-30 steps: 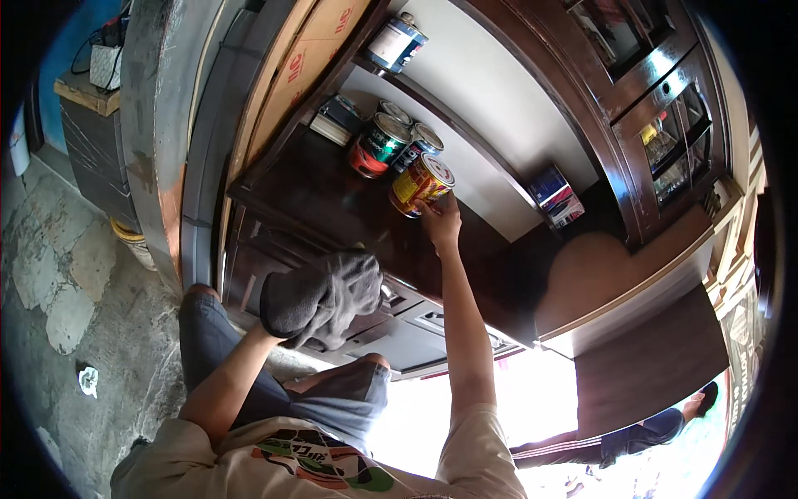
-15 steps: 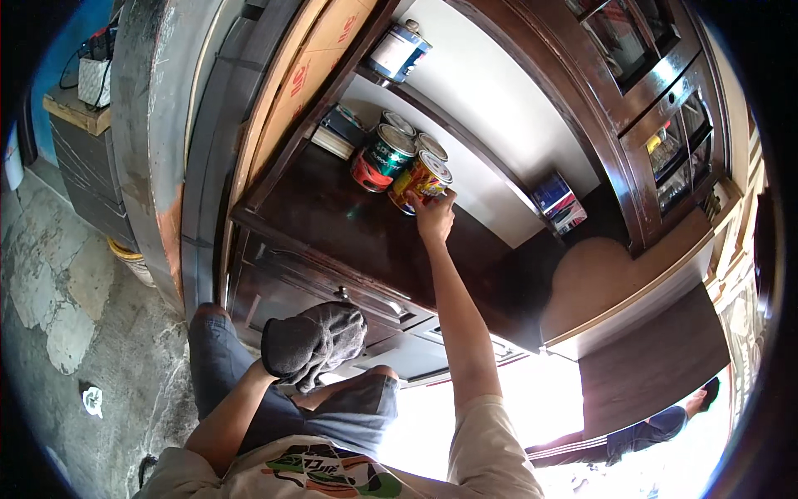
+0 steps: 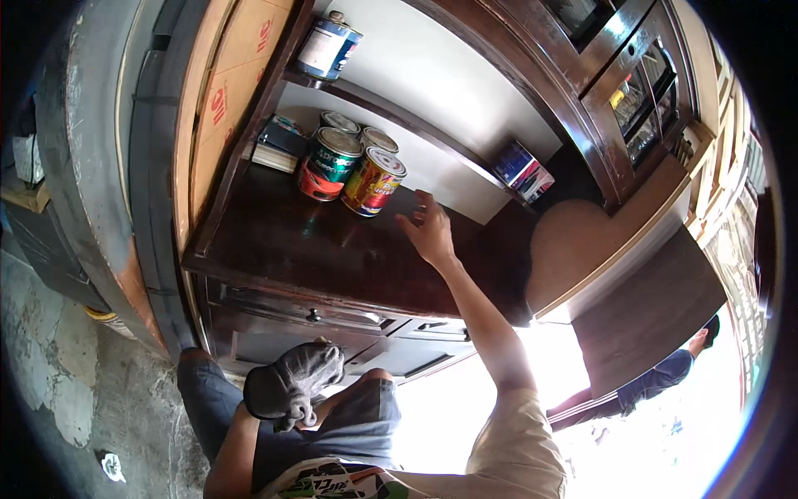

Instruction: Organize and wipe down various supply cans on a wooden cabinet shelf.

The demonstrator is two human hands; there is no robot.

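My right hand (image 3: 431,234) is bare and held over the dark wooden counter, its fingers apart and nothing in them. To its left, a small gap away, stands a yellow-and-red paint can (image 3: 375,182). Against that can is a green-and-red one (image 3: 330,165), with further cans behind them along the back panel. A dark grey cloth (image 3: 298,382) covers my left hand like a mitt, low in front of the cabinet doors. That hand's fingers are hidden under the fabric.
A blue-and-white can (image 3: 330,46) is on the shelf above, with a blue-and-red box (image 3: 524,171) farther right. Dark boxes (image 3: 280,143) sit left of the cans. Glazed doors (image 3: 642,101) hang at upper right. A person (image 3: 657,384) is outside at the far right.
My right hand has let go of the yellow-and-red can and drawn back to the right, fingers opening. The can stays beside the others. The view has shifted; the cloth-covered left hand remains low.
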